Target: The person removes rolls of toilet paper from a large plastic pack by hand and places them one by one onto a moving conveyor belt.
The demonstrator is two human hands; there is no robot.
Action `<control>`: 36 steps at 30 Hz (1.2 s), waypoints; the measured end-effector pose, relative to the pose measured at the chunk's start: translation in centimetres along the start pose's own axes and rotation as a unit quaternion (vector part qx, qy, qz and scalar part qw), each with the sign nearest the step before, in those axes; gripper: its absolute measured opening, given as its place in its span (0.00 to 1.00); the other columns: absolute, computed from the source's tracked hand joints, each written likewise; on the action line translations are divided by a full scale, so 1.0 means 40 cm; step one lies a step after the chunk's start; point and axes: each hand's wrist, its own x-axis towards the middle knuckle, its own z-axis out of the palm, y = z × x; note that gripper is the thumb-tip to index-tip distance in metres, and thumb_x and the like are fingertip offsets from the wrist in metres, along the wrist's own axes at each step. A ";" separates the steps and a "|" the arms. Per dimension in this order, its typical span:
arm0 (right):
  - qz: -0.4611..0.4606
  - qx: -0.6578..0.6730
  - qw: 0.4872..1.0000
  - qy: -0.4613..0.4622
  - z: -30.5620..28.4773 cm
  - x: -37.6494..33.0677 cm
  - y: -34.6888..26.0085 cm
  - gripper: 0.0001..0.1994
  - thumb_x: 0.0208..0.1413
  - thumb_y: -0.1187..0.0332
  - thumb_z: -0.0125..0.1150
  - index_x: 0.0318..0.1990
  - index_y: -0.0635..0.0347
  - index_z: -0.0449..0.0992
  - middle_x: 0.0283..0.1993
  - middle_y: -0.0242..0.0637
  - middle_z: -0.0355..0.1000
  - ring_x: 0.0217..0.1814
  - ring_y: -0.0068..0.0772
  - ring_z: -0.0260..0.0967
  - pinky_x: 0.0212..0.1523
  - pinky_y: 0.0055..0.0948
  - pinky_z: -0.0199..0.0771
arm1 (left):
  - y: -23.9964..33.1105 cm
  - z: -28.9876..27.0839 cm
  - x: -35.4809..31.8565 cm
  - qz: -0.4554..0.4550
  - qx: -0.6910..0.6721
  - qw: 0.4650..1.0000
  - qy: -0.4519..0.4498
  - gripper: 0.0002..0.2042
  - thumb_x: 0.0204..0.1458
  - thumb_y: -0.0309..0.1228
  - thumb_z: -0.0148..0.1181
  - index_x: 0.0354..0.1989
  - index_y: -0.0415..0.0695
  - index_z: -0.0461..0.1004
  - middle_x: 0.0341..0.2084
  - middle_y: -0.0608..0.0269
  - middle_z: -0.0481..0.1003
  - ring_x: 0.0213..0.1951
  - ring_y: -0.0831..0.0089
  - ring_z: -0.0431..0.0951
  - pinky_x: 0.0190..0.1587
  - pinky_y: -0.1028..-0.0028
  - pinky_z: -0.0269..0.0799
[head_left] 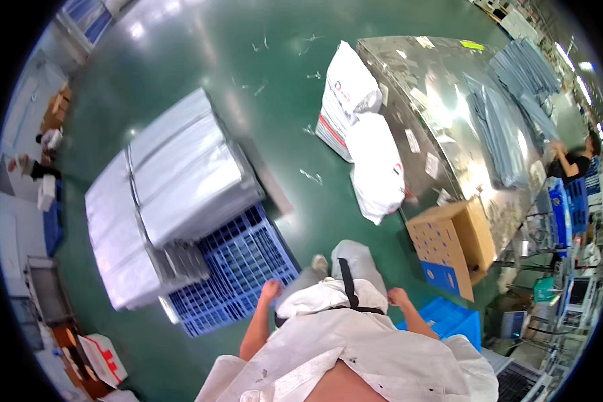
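My left hand (pixel 271 290) hangs beside my left hip, over the near right edge of a blue plastic pallet (pixel 244 258). Its fingers are curled in, and nothing shows in them. My right hand (pixel 398 296) hangs by my right hip, also loosely curled, with nothing visible in it. Close below it is a blue plastic crate (pixel 452 320). Tall stacks of flat silver-grey bags or sheets (pixel 174 177) cover the far and left parts of the pallet, and its near right part shows bare slats.
Two full white sacks (pixel 376 164) stand against a metal-topped table (pixel 422 87) carrying piles of grey-blue sheets (pixel 496 134). An open cardboard box (pixel 449 241) sits at its near end. Another person (pixel 573 161) handles sheets at the right. A white box with red tape (pixel 104 360) lies lower left.
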 end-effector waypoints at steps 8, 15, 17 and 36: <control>-0.108 0.077 0.988 0.075 -0.227 0.429 -0.752 0.14 0.55 0.63 0.61 0.41 0.65 0.80 0.36 0.45 0.81 0.35 0.37 0.79 0.35 0.35 0.78 | 1.354 -0.302 0.552 0.270 -0.090 0.957 0.048 0.12 0.66 0.34 0.50 0.49 0.41 0.74 0.42 0.61 0.80 0.40 0.75 0.79 0.43 0.77 0.73; -0.244 0.218 0.943 -0.065 -0.471 0.791 -1.761 0.13 0.62 0.62 0.60 0.47 0.62 0.76 0.35 0.39 0.78 0.32 0.28 0.77 0.36 0.25 0.79 | 1.492 -0.526 0.805 0.174 -0.140 0.974 0.035 0.10 0.63 0.35 0.54 0.41 0.43 0.77 0.23 0.71 0.73 0.23 0.83 0.70 0.23 0.80 0.62; -0.283 0.205 0.931 -0.101 -0.569 0.861 -2.007 0.12 0.64 0.64 0.57 0.48 0.62 0.76 0.37 0.39 0.78 0.35 0.29 0.77 0.38 0.27 0.79 | 1.477 -0.555 0.847 0.138 -0.154 0.976 0.068 0.11 0.61 0.36 0.57 0.39 0.42 0.79 0.25 0.71 0.75 0.25 0.81 0.71 0.27 0.78 0.67; -0.175 0.322 0.915 0.170 -1.040 1.338 -3.098 0.11 0.58 0.64 0.60 0.43 0.57 0.81 0.35 0.35 0.81 0.33 0.28 0.79 0.36 0.29 0.78 | 3.341 -1.382 2.195 0.198 0.219 0.953 -0.070 0.09 0.53 0.26 0.52 0.22 0.42 0.74 0.18 0.65 0.72 0.19 0.76 0.68 0.19 0.68 0.66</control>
